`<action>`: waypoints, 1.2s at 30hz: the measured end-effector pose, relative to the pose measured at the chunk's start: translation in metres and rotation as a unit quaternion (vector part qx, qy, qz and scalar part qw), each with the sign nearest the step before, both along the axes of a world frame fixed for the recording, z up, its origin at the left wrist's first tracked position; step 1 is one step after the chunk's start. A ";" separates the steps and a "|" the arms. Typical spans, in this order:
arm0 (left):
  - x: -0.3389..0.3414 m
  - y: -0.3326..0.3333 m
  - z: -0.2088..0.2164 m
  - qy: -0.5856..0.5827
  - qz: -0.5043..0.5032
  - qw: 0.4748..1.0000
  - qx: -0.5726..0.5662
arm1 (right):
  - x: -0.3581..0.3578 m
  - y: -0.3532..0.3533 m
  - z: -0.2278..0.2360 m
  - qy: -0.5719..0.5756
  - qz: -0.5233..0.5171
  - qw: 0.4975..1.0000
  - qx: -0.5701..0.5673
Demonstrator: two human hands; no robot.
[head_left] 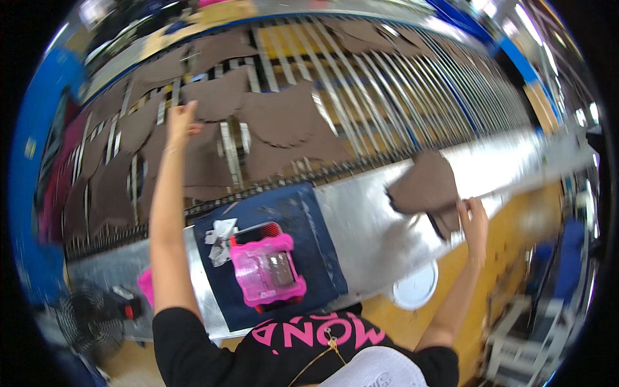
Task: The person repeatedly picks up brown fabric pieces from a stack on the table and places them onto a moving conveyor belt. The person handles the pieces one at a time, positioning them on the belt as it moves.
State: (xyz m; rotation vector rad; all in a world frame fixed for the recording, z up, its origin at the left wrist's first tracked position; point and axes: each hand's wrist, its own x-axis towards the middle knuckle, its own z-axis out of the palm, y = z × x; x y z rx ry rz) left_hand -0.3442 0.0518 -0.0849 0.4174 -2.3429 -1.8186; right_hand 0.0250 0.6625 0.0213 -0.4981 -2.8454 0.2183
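Observation:
My right hand pinches the edge of a brown cut piece of flat, flexible material, fabric or leather by its look. This piece hangs bent over the metal ledge, slightly blurred. My left arm stretches out over the slatted conveyor, where several similar brown pieces lie in rows. There my left hand is above the pieces, its index finger stretched out and apart from the thumb. Nothing shows in it. Closest on its right are a brown piece and a larger one with a curved, notched edge.
On the metal ledge lies a dark blue mat. A pink plastic holder and crumpled white paper rest on it. A black fan stands at the lower left. Below the ledge is a white round lid or bucket.

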 end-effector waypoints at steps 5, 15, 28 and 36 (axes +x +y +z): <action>0.074 0.000 0.057 0.002 -0.123 0.992 -0.001 | -0.002 0.064 -0.086 -0.084 -0.196 0.977 -0.024; 0.206 0.004 0.083 -0.024 -0.149 0.988 -0.014 | -0.009 0.049 -0.093 -0.120 -0.294 0.948 -0.013; 0.244 0.048 0.101 -0.018 -0.243 0.970 -0.001 | -0.009 0.045 -0.095 -0.075 -0.264 0.961 0.045; 0.258 0.073 0.117 -0.008 -0.304 0.953 -0.002 | 0.000 0.004 -0.007 -0.014 -0.104 0.988 -0.110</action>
